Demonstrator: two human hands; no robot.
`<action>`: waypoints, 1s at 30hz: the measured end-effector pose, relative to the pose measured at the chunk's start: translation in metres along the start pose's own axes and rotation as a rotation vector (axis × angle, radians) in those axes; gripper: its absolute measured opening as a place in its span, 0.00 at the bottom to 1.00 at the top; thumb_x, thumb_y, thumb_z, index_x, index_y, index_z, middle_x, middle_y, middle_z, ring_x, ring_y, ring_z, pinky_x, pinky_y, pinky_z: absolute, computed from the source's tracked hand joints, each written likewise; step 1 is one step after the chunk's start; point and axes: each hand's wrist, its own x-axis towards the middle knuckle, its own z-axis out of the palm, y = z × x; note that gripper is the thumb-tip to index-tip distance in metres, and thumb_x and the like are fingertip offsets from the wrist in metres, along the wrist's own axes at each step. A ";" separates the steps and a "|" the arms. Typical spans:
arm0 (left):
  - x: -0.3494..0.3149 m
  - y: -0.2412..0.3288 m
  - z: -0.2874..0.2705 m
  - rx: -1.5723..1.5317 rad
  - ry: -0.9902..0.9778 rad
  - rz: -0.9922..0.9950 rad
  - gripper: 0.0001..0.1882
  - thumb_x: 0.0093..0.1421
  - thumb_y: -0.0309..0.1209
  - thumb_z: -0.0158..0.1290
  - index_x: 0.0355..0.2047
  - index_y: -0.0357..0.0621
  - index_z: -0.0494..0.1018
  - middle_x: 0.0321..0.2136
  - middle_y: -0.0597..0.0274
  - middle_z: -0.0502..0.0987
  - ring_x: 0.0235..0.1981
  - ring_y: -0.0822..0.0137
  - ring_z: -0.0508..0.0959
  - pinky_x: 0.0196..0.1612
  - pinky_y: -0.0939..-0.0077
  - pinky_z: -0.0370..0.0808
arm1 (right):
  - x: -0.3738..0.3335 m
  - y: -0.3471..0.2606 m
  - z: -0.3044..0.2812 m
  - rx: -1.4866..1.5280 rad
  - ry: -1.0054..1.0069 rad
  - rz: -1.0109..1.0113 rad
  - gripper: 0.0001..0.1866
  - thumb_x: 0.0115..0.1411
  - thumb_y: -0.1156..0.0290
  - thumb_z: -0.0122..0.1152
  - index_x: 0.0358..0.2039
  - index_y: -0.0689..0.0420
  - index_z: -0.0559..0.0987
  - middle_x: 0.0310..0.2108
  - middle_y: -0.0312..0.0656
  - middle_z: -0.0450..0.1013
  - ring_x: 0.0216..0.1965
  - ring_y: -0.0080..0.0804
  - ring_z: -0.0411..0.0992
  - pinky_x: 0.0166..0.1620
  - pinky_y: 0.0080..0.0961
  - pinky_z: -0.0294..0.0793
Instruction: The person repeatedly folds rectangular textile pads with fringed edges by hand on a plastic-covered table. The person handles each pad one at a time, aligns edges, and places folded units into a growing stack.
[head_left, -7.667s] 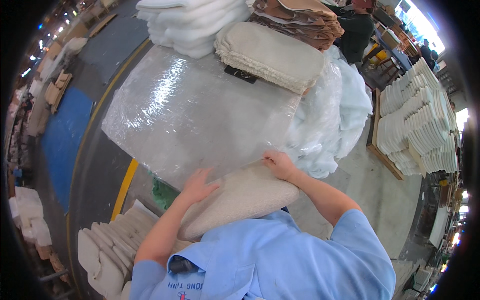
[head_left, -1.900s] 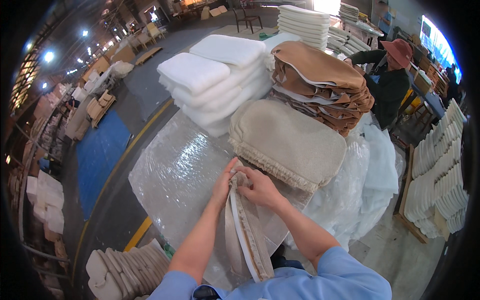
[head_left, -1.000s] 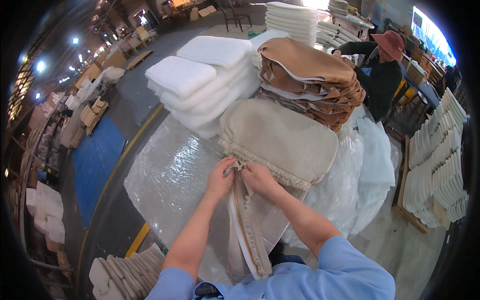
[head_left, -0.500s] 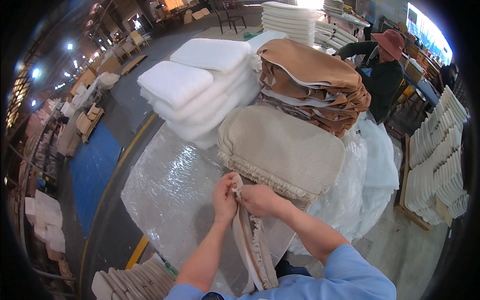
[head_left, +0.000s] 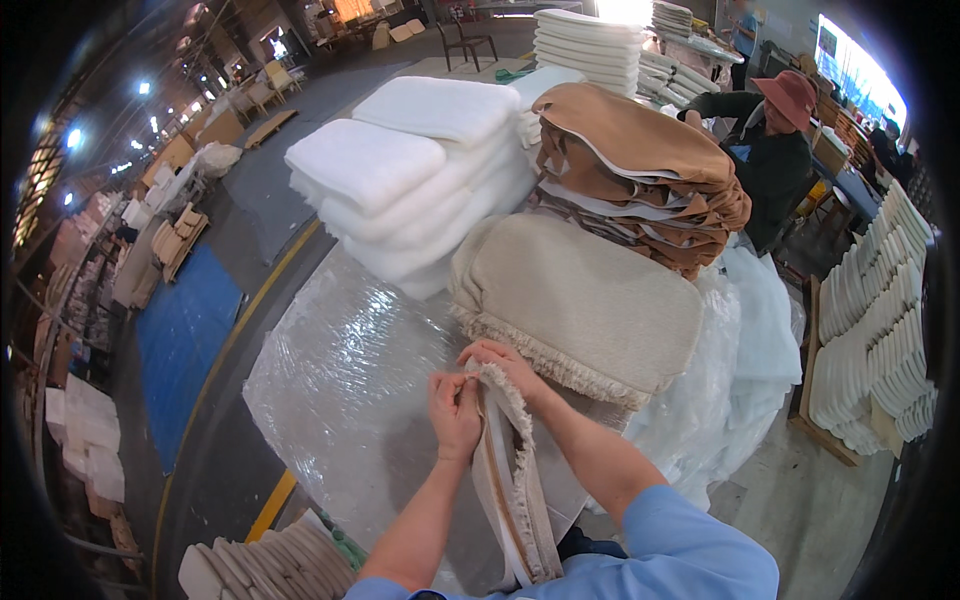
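Observation:
A long beige cushion cover (head_left: 497, 455) with frayed edges and a brown zipper-like strip hangs from my hands down to my lap. My left hand (head_left: 456, 418) pinches the cover's upper end between thumb and fingers. Beside it, my right hand (head_left: 508, 370) grips the frayed edge at the same end, fingers curled over it. Between the two edges the cover gapes slightly. Just beyond my hands lies a stack of beige fabric covers (head_left: 580, 300) with a fringed near edge. Under my hands is a table wrapped in clear plastic (head_left: 340, 370).
White padding (head_left: 400, 165) is piled at the far left of the table, with brown covers (head_left: 640, 150) behind the beige stack. Bagged pale padding (head_left: 745, 330) lies at right, near racked cushions (head_left: 880, 320). A co-worker in a red hat (head_left: 785, 105) stands far right. More cushions (head_left: 260, 565) sit lower left.
My right hand has moved up and over the cover's end, and the frayed edge is now spread apart from the other side. My left hand has shifted slightly down. The view has turned slightly.

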 end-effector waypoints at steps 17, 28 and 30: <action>-0.041 -0.021 -0.022 -0.435 0.088 -0.325 0.16 0.78 0.37 0.52 0.58 0.42 0.74 0.50 0.57 0.80 0.50 0.66 0.78 0.53 0.68 0.76 | 0.019 0.015 0.023 -0.008 0.067 0.074 0.12 0.71 0.59 0.61 0.33 0.52 0.74 0.29 0.26 0.68 0.31 0.15 0.65 0.35 0.20 0.68; -0.332 0.053 -0.118 -0.192 0.004 -1.019 0.30 0.79 0.48 0.48 0.65 0.32 0.67 0.52 0.48 0.80 0.53 0.56 0.77 0.59 0.60 0.73 | 0.038 0.042 0.021 -0.251 0.371 -0.113 0.20 0.68 0.54 0.55 0.30 0.59 0.76 0.27 0.40 0.73 0.32 0.29 0.70 0.40 0.31 0.71; -0.343 0.050 -0.124 -0.189 0.154 -0.989 0.30 0.78 0.49 0.48 0.63 0.31 0.69 0.51 0.46 0.81 0.52 0.54 0.77 0.58 0.59 0.73 | 0.032 0.036 0.039 -0.527 0.451 -0.192 0.25 0.69 0.50 0.51 0.35 0.63 0.77 0.33 0.56 0.76 0.36 0.50 0.77 0.45 0.43 0.73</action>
